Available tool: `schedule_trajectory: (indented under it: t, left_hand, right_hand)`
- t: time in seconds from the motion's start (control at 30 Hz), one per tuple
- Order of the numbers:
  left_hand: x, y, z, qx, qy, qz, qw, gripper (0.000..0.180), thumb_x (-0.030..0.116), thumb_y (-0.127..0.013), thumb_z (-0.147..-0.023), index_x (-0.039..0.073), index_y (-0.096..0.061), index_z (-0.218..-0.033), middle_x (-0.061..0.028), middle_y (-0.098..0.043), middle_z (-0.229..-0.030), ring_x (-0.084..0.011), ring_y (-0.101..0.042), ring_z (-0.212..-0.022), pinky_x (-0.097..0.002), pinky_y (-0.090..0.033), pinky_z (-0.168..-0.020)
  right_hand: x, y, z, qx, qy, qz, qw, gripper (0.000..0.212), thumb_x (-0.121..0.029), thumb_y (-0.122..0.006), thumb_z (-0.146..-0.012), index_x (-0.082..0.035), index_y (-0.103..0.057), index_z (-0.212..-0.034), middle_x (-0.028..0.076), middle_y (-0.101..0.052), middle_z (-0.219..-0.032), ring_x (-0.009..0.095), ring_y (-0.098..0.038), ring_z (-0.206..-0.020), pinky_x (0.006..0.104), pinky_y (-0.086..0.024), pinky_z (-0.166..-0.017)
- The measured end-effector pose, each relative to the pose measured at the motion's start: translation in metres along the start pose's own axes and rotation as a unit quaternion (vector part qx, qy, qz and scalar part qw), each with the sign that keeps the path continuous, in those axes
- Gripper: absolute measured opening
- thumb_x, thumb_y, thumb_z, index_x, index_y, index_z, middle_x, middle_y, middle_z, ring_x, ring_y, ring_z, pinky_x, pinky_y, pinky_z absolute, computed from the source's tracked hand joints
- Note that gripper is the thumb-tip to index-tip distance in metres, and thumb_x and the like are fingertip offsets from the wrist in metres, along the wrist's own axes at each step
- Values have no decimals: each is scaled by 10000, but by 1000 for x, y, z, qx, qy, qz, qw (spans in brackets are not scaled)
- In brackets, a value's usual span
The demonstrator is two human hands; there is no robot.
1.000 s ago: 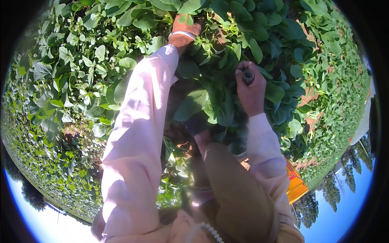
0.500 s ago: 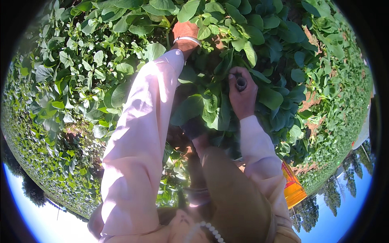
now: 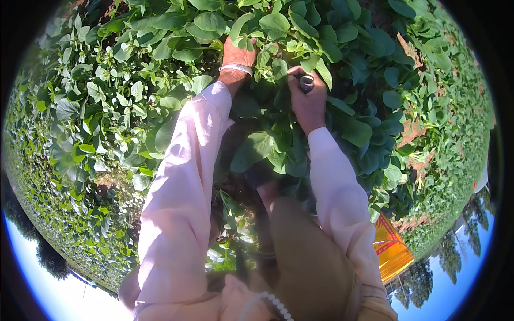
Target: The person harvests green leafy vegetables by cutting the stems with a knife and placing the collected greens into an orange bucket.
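My left hand (image 3: 238, 54), with a pale bracelet on its wrist, reaches in among broad green leaves (image 3: 276, 24). Leaves hide its fingers, so its grip does not show. To its right, my right hand (image 3: 311, 101) is closed around a tool handle (image 3: 306, 83) with a dark, round end. The tool's working end is out of sight under the foliage. Both hands are at the same leafy green plants, a short distance apart. More large leaves (image 3: 257, 147) hang below and between my forearms.
Smaller-leaved plants (image 3: 115, 101) grow densely on the left. Patches of brown soil (image 3: 412, 128) show on the right. A yellow-orange package (image 3: 392, 249) with red markings stands beside my right sleeve. My bent knee (image 3: 305, 241) is below my hands. Trees edge the field.
My right hand has moved forward and slightly left with the tool handle, nearer my left hand. The left hand has shifted a little to the left.
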State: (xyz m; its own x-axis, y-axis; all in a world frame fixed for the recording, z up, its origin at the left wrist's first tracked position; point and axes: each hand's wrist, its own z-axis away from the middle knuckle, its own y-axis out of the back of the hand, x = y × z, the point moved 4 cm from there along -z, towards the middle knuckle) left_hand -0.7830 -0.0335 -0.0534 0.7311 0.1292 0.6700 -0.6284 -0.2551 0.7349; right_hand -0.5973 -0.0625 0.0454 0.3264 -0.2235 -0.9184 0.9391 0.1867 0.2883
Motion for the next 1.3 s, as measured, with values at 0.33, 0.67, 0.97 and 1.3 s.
schedule_trajectory:
  t: [0.33, 0.67, 0.97, 1.3]
  left_hand:
    - [46, 33, 11, 18, 2, 78, 997, 167, 146, -614, -759, 33, -623, -882, -188, -625, -796, -400, -596, -788, -437, -499, -709]
    - [72, 11, 5, -228, -88, -77, 966, 394, 165, -686, -738, 151, -628, -1127, -148, -632, -1032, -335, -616, -914, -396, -509, -745]
    - [36, 14, 4, -32, 188, 413, 890, 231, 172, -673, -828, -4, -656, -978, -99, -671, -824, -212, -622, -728, -309, -494, -694]
    - [-7, 82, 50, -243, 150, 124, 950, 278, 106, -618, -862, -30, -591, -1103, -124, -675, -904, -179, -625, -815, -308, -487, -758]
  right_hand:
    - [-24, 51, 71, 9, 42, 137, 990, 93, 9, -598, -830, -13, -575, -918, 75, -584, -709, 99, -515, -607, 233, -448, -599]
    - [-30, 60, 51, -16, -5, 129, 991, 94, 29, -585, -806, -2, -570, -893, 68, -555, -692, 104, -480, -610, 246, -439, -613]
    - [-12, 32, 13, -6, -5, 82, 997, 132, 4, -594, -774, -2, -582, -906, 126, -627, -750, 207, -601, -634, 292, -473, -628]
    - [-38, 39, 77, -125, 28, 160, 979, 96, 6, -603, -798, -26, -562, -878, 131, -535, -635, 227, -530, -505, 277, -416, -521]
